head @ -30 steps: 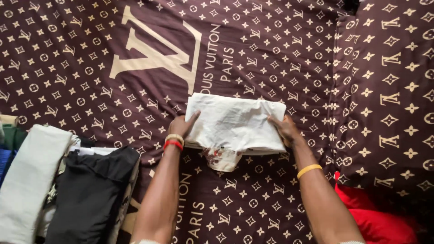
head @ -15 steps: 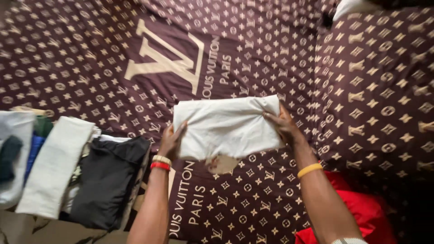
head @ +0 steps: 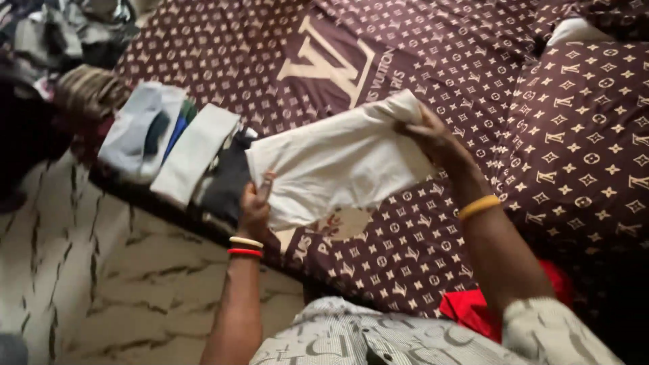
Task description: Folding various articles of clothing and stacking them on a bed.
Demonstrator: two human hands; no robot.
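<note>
Open passage: bare brown patterned bedspread (head: 433,61) beyond the lifted folded white cloth (head: 338,162); blocked: left edge by a row of folded garments (head: 189,152), right by a matching pillow (head: 581,135), near corner by a red cloth (head: 473,307).

No packages, labels, signs or screens anywhere in view here. Nothing boxed or wrapped shows up, and nothing is lit. Only cloth, bedding and floor fill this shot
</note>
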